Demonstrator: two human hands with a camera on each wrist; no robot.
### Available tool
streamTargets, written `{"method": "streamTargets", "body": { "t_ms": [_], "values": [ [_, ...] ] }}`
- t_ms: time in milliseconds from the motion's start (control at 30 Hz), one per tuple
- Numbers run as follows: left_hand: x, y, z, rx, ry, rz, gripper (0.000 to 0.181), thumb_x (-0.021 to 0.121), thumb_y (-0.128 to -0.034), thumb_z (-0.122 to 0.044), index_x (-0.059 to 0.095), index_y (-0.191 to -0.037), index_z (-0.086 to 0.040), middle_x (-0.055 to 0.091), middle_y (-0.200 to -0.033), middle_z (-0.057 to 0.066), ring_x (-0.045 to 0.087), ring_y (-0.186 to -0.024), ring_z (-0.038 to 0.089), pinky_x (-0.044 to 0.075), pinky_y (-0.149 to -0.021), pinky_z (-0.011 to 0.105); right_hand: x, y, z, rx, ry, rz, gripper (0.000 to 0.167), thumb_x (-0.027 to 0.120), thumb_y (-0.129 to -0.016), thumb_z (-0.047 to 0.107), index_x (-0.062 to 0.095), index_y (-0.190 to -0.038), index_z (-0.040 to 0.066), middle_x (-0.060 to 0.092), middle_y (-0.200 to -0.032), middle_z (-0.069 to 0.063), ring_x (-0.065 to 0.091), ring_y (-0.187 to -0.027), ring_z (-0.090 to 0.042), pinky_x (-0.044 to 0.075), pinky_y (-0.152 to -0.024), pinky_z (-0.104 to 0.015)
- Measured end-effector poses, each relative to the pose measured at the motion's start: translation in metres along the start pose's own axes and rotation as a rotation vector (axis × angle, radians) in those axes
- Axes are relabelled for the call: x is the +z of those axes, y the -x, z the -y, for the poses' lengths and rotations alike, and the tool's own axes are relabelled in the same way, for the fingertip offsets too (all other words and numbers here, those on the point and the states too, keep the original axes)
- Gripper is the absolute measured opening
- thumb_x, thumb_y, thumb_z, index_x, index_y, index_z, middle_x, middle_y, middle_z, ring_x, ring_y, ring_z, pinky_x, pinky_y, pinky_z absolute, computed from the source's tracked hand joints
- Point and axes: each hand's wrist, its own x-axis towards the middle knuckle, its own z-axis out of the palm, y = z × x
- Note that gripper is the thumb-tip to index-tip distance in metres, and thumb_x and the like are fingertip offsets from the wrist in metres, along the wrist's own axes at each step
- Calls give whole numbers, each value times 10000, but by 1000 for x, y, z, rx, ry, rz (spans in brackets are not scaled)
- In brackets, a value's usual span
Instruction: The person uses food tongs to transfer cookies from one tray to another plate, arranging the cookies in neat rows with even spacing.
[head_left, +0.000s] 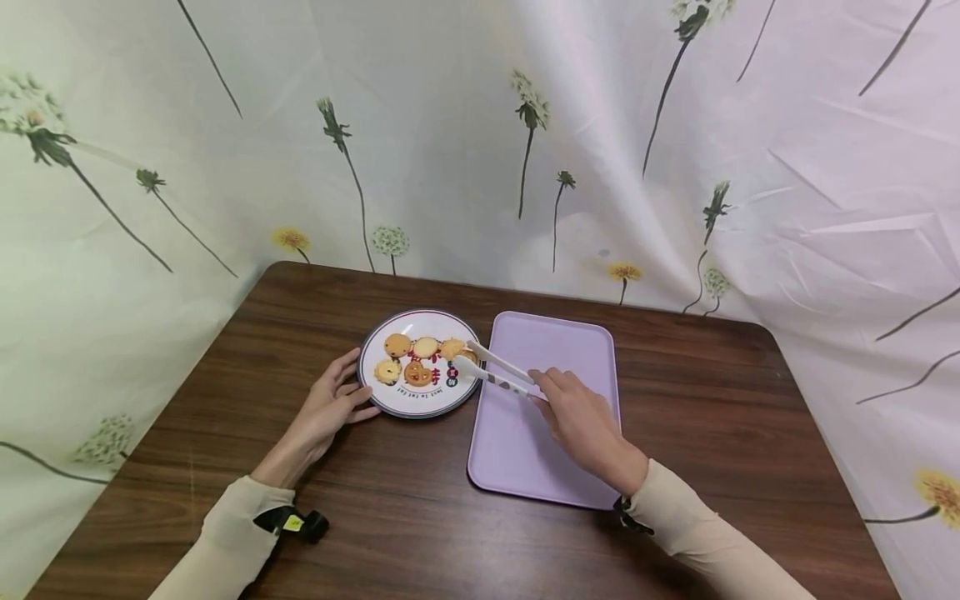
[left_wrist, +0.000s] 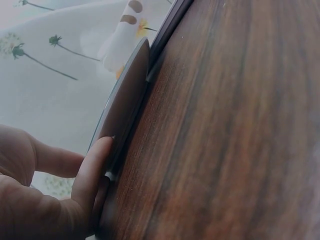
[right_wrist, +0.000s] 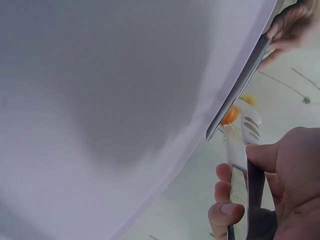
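A round white plate with a dark rim and printed lettering stands left of the lilac tray. My left hand holds the plate's left rim between thumb and fingers; in the left wrist view a fingertip lies against the plate's side. My right hand grips white tongs above the tray. The tongs' tips reach over the plate's right side, around a cookie; whether they squeeze it I cannot tell. Other cookies on the plate include a ring-shaped one and a brown one.
The plate and tray stand on a dark wooden table, close beside each other. A pale cloth with dandelion prints hangs behind and around the table. A black strap with a small device sits on the left sleeve.
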Motion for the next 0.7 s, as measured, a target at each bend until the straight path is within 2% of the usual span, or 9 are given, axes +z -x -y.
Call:
{"method": "streamTargets", "body": {
  "t_ms": [433,700],
  "values": [
    [1,-1,0,14,-16,-11,766,433,-1075,36,23,-1696,-145,109,-1739,220,375,-1477,435,662,-926,239,5,0,10,-38,16,61,388,726,-990,178,652,-1371,149,693,-1065,44,645,-890,-150,556,-518,-278],
    [2,-1,1,9,-14,-11,767,430,-1077,34,18,-1697,-153,107,-1738,219,373,-1479,436,662,-925,239,5,-2,13,-65,53,62,371,716,-999,195,658,-1361,137,684,-1049,42,617,-845,-152,501,-464,-251]
  ]
}}
